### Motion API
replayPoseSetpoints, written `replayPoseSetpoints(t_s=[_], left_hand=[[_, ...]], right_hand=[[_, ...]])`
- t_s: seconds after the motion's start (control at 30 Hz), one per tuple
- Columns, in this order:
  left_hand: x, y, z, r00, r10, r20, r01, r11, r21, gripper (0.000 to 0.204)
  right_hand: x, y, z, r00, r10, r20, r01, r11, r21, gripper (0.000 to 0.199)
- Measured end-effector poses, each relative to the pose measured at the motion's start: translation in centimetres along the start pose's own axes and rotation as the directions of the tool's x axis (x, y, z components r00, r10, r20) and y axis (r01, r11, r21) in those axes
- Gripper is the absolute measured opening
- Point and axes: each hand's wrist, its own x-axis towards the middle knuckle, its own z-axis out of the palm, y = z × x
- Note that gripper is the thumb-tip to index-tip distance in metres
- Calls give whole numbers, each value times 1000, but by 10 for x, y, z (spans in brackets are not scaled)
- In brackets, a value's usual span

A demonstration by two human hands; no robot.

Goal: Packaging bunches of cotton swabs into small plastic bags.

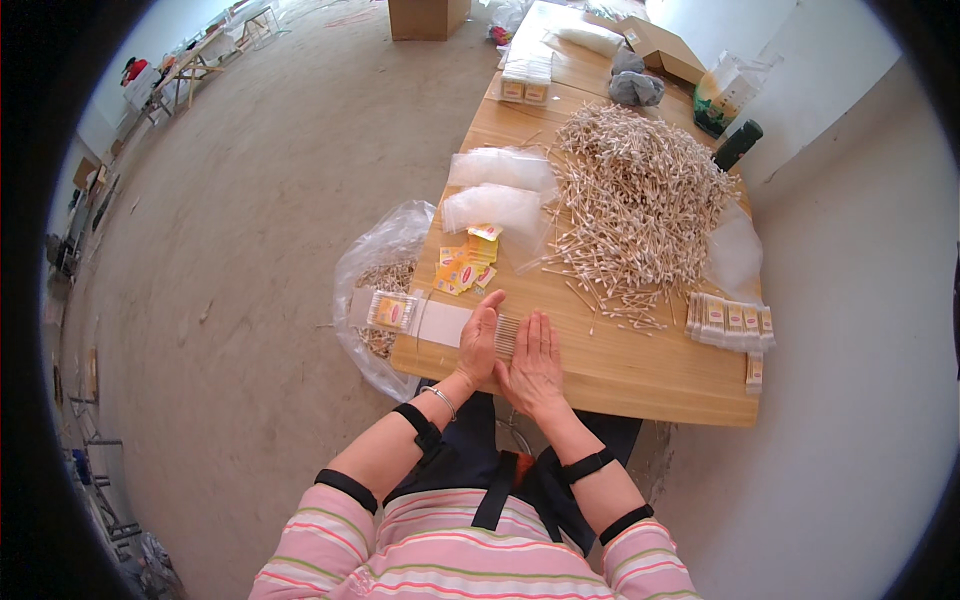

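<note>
At the near edge of the wooden table, a flat row of cotton swabs [507,336] lies between my two hands. My left hand [479,340] stands on edge along the row's left side, fingers stretched out. Flat on the right side lies my right hand [533,366], its fingers straight and side by side. Both palms flank the swabs; whether they press on them I cannot tell. Just left of my left hand is a white flat sheet [441,323]. Beyond it, a clear packet of swabs with a yellow label [392,311] sits at the table's left edge.
A big heap of loose swabs [640,200] covers the table's [610,385] right middle. Yellow labels [465,268] and clear bags [497,212] lie on the left. Filled packets [730,322] line the right edge by the wall. A plastic sack of swabs [385,250] stands left of the table.
</note>
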Motion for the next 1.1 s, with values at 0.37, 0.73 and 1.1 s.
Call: replayPoseSetpoints(t_s=[0.37, 0.73, 1.1], left_hand=[[0, 6, 1, 1000, -15, -15, 15, 1000, 10, 53], [-49, 51, -33, 866, 52, 497, -468, 433, 770, 47], [-55, 52, -32, 834, 46, 550, -539, 282, 794, 56]], right_hand=[[-2, 0, 2, 1000, 5, -13, -4, 999, 54, 87], [-1, 5, 4, 1000, 18, 15, -18, 1000, -11, 105], [-1, 3, 4, 1000, 5, 21, -5, 1000, -11, 108]])
